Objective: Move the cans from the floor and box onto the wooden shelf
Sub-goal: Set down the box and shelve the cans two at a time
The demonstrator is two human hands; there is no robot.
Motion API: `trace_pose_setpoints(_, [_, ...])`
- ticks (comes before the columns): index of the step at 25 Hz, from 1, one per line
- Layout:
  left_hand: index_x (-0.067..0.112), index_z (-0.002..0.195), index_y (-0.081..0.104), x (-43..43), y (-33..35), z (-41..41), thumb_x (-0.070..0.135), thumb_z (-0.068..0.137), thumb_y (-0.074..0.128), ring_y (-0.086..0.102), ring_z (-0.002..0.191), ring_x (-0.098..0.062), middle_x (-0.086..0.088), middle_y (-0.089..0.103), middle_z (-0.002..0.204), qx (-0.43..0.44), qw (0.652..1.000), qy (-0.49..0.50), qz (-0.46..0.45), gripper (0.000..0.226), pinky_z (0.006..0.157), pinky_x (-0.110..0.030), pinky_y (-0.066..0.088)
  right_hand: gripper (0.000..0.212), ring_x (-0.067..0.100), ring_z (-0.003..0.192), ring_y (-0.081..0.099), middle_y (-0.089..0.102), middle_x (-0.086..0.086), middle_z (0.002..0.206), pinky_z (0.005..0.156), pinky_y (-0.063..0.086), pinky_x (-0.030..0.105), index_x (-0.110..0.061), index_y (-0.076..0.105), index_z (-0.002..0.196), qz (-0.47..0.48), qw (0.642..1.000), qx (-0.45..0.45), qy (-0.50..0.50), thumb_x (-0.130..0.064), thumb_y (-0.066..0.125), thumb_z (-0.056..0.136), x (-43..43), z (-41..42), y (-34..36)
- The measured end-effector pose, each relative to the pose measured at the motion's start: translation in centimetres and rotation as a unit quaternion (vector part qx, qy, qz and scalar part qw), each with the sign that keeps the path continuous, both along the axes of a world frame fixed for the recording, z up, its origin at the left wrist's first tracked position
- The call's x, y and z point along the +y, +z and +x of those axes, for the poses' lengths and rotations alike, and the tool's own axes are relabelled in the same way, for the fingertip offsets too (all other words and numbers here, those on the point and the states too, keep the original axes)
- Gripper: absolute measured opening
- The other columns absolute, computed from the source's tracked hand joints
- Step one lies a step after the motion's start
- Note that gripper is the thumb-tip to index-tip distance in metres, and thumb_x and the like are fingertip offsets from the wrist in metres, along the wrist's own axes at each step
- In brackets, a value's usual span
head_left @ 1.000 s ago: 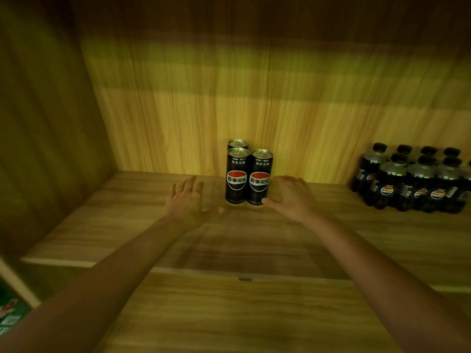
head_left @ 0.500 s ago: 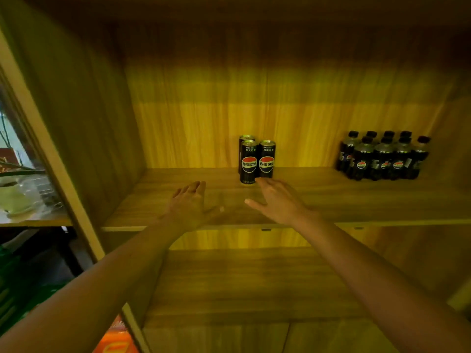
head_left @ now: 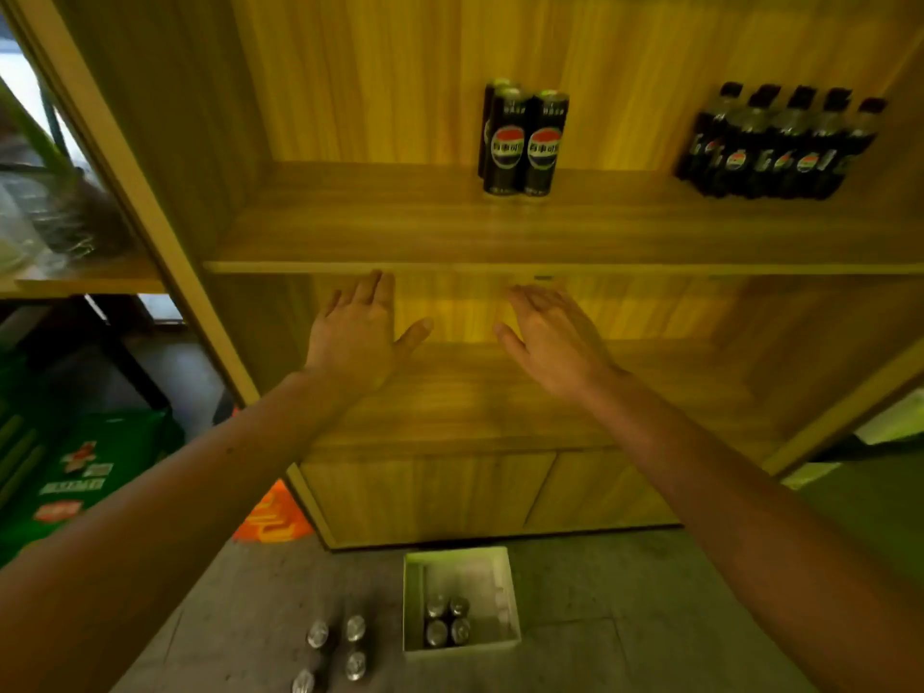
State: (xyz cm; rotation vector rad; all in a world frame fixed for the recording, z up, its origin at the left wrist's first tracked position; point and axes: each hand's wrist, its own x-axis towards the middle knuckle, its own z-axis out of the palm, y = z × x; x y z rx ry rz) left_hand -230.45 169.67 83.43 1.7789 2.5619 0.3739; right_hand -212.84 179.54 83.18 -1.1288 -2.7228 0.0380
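Three Pepsi cans (head_left: 525, 142) are standing near the wooden shelf's (head_left: 400, 232) back edge; four boxed cans (head_left: 446, 622) and four floor cans (head_left: 345, 647) are awaiting transfer. Left hand (head_left: 357, 332) and right hand (head_left: 555, 337) are hovering spread, empty.

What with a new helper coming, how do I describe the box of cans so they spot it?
Find the tall wooden shelf; on the grey floor just before its bottom doors sits a white open-topped box. Four cans stand inside it, unlike the loose cans on bare floor to its left.
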Motion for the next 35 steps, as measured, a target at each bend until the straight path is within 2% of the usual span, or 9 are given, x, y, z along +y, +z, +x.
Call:
trace_pose_setpoints(4, [0.006, 0.142, 0.025, -0.9, -10.1, 1.2, 0.049, 0.089, 0.043, 0.028, 0.139, -0.032, -0.017, 0.029, 0.151, 0.012, 0.999, 0.002, 0.036, 0.071, 0.115, -0.045, 0.018, 0.055, 0.025, 0.138, 0.031, 0.036, 0.017, 0.147, 0.117, 0.011, 0.038, -0.005, 0.029, 0.14, -0.029, 1.0, -0.004, 0.011, -0.035, 0.035, 0.094, -0.6, 0.0, -9.4])
trace_pose_setpoints(8, [0.004, 0.141, 0.028, -2.4, -24.0, 2.8, 0.049, 0.088, 0.04, 0.032, 0.137, -0.033, -0.019, 0.033, 0.149, 0.014, 0.999, 0.0, 0.04, 0.071, 0.114, -0.046, 0.021, 0.056, 0.028, 0.135, 0.035, 0.039, 0.018, 0.145, 0.116, 0.015, 0.037, -0.004, 0.031, 0.139, -0.074, 0.997, -0.002, 0.022, -0.037, 0.035, 0.094, -2.3, 1.0, -23.2])
trace_pose_setpoints(14, [0.008, 0.145, 0.018, -4.7, -49.8, 4.4, 0.049, 0.091, 0.038, 0.022, 0.143, -0.027, -0.014, 0.024, 0.154, -0.028, 0.999, -0.017, -0.042, 0.071, 0.117, -0.042, 0.013, 0.053, 0.028, 0.132, 0.039, 0.044, 0.018, 0.142, 0.115, 0.018, 0.039, -0.002, 0.035, 0.136, -0.119, 0.992, -0.023, 0.024, -0.034, 0.039, 0.095, -4.1, 3.3, -49.0])
trace_pose_setpoints(18, [0.01, 0.144, 0.021, -5.1, -66.6, 4.9, 0.051, 0.091, 0.036, 0.025, 0.141, -0.027, -0.013, 0.03, 0.152, -0.049, 0.994, -0.017, -0.096, 0.069, 0.118, -0.042, 0.011, 0.055, 0.029, 0.129, 0.043, 0.046, 0.015, 0.141, 0.111, 0.026, 0.041, -0.007, 0.035, 0.137, -0.142, 0.989, -0.05, 0.008, -0.04, 0.041, 0.092, -4.1, 3.8, -66.1])
trace_pose_setpoints(22, [0.01, 0.144, 0.021, -4.4, -78.5, 5.3, 0.047, 0.091, 0.041, 0.031, 0.138, -0.03, -0.014, 0.032, 0.15, -0.113, 0.984, -0.017, -0.135, 0.068, 0.115, -0.043, 0.021, 0.061, 0.027, 0.132, 0.041, 0.041, 0.008, 0.146, 0.112, 0.026, 0.045, -0.015, 0.031, 0.14, -0.222, 0.973, -0.058, -0.019, -0.045, 0.046, 0.089, -4.0, 3.7, -78.8])
trace_pose_setpoints(25, [0.01, 0.143, 0.023, -3.4, -84.4, 5.7, 0.037, 0.086, 0.056, 0.042, 0.129, -0.034, -0.016, 0.036, 0.146, -0.194, 0.968, -0.003, -0.156, 0.071, 0.105, -0.042, 0.036, 0.066, 0.029, 0.129, 0.043, 0.042, 0.008, 0.145, 0.103, 0.038, 0.041, -0.016, 0.032, 0.139, -0.297, 0.954, -0.019, -0.033, -0.044, 0.056, 0.084, -4.3, 3.2, -84.9])
trace_pose_setpoints(28, [0.012, 0.142, 0.024, -2.7, -87.2, 6.7, 0.03, 0.079, 0.067, 0.042, 0.128, -0.034, -0.016, 0.035, 0.145, -0.308, 0.936, 0.022, -0.167, 0.078, 0.104, -0.039, 0.037, 0.068, 0.033, 0.119, 0.052, 0.05, 0.011, 0.137, 0.092, 0.045, 0.04, -0.018, 0.035, 0.135, -0.348, 0.935, 0.022, -0.057, -0.04, 0.065, 0.077, -4.3, 2.3, -88.0])
trace_pose_setpoints(31, [0.015, 0.14, 0.028, -2.2, -88.5, 7.1, 0.021, 0.075, 0.07, 0.043, 0.125, -0.034, -0.017, 0.037, 0.139, -0.338, 0.928, 0.035, -0.152, 0.077, 0.102, -0.038, 0.038, 0.061, 0.035, 0.108, 0.056, 0.055, 0.013, 0.125, 0.084, 0.047, 0.039, -0.02, 0.038, 0.126, -0.377, 0.917, 0.065, -0.108, -0.031, 0.068, 0.074, -4.8, 1.4, -89.7])
trace_pose_setpoints(35, [0.013, 0.13, 0.045, -1.7, -88.5, 6.4, 0.017, 0.066, 0.078, 0.056, 0.114, -0.03, -0.014, 0.057, 0.127, -0.332, 0.937, 0.058, -0.091, 0.072, 0.091, -0.033, 0.047, 0.063, 0.034, 0.104, 0.058, 0.059, 0.012, 0.119, 0.08, 0.047, 0.037, -0.015, 0.042, 0.12, -0.374, 0.911, 0.108, -0.138, -0.027, 0.075, 0.069, -4.2, 1.0, -89.8])
